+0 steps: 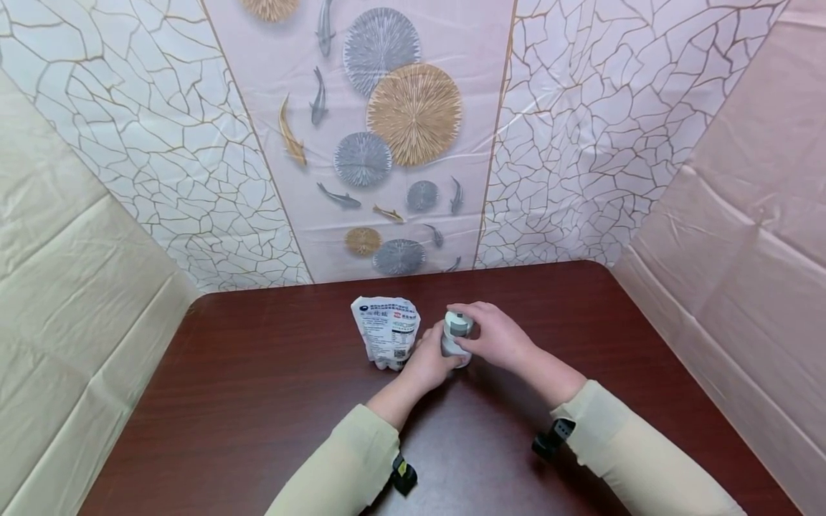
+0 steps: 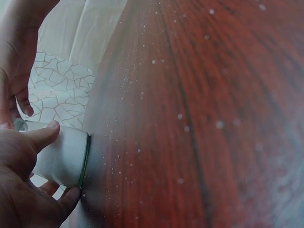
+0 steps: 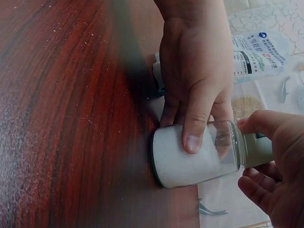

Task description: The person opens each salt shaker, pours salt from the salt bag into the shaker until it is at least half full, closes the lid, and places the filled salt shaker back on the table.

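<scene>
A clear glass jar (image 3: pixel 175 164) partly filled with white grains stands upright on the table, topped by a pale green cap (image 1: pixel 457 321). My left hand (image 1: pixel 427 364) grips the jar's body, with the thumb across its near side. Around the cap, my right hand (image 1: pixel 497 337) curls its thumb and fingers. To the left of the jar stands a white printed bag (image 1: pixel 387 330), upright and apart from it. In the right wrist view the bag (image 3: pixel 259 56) is partly hidden behind my left hand.
The dark red-brown wooden table (image 1: pixel 271 408) has small white grains scattered on it, seen in the wrist views. A patterned cloth wall (image 1: pixel 413 179) rises behind the table's back edge. Plain beige cloth (image 1: pixel 729 229) hangs on both sides.
</scene>
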Available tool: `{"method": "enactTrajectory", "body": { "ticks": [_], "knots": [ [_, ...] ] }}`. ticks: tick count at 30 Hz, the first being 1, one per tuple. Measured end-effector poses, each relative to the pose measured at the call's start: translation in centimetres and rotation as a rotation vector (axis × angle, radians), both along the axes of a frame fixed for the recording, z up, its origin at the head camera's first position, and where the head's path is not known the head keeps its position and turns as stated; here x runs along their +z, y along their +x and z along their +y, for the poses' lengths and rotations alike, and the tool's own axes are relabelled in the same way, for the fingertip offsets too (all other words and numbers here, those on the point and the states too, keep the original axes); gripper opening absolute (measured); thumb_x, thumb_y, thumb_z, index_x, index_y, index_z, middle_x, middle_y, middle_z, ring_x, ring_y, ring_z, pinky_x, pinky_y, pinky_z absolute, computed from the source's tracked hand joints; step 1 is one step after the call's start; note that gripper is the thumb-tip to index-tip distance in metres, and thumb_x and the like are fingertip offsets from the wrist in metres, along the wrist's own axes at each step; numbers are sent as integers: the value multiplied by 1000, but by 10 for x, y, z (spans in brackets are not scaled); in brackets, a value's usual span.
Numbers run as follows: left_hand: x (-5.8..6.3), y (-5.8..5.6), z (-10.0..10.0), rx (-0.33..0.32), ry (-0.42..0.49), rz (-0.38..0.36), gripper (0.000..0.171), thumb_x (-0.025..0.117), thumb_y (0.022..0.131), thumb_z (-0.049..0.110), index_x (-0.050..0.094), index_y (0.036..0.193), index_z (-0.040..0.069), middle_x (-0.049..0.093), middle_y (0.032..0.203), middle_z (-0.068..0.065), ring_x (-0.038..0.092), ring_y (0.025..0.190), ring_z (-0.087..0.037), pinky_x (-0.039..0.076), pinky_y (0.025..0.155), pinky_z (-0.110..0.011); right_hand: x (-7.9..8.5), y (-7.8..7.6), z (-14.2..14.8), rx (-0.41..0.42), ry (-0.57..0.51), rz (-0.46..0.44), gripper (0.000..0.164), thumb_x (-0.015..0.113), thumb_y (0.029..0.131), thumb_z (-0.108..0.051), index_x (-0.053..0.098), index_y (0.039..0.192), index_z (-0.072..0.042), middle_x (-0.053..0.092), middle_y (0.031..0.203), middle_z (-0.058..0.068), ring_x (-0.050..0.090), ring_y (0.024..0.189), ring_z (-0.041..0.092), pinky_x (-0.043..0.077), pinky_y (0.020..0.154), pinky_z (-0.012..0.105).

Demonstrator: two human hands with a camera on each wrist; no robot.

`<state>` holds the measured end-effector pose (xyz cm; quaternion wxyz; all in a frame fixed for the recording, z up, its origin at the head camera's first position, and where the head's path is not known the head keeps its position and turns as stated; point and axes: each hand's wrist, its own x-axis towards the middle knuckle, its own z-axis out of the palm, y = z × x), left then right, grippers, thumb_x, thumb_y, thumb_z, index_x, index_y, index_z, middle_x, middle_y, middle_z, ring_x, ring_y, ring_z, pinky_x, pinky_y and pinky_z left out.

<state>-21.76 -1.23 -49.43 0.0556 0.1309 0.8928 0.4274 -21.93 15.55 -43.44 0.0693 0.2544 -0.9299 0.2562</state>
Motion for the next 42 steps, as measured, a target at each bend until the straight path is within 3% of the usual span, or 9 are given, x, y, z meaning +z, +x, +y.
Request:
{"method": "enactTrajectory", "body": {
  "ticks": [9,28,36,42],
  "knots": [
    [-1,-1,0,-4,-1,0,77,77,87,29,37,150,10,53,133,-13,50,118,-29,42,99,-45,-1,0,-3,-41,-1,0,58,82,81,-22,61,134,-13,63,116,10,59,103,25,50,87,42],
    [-3,-2,0,0,-5,21,76,79,85,29,40,148,11,54,131,-14,50,120,-31,40,101,-46,-3,4,-12,-164,27,67,59,85,78,-32,63,130,-13,61,99,7,60,85,22,51,75,40],
    [-3,-2,-2,-1,-18,24,76,79,84,30,40,147,11,54,130,-14,50,118,-31,41,99,-46,-1,0,-8,-98,84,26,60,81,82,-36,59,134,-15,60,110,7,62,92,21,52,79,40],
    [-2,-2,-1,1,-40,27,79,80,83,31,39,148,11,54,131,-14,51,118,-31,42,98,-46,6,-6,-1,36,99,17,59,77,86,-31,56,138,-11,57,125,8,58,109,22,49,90,40]
  ]
}}
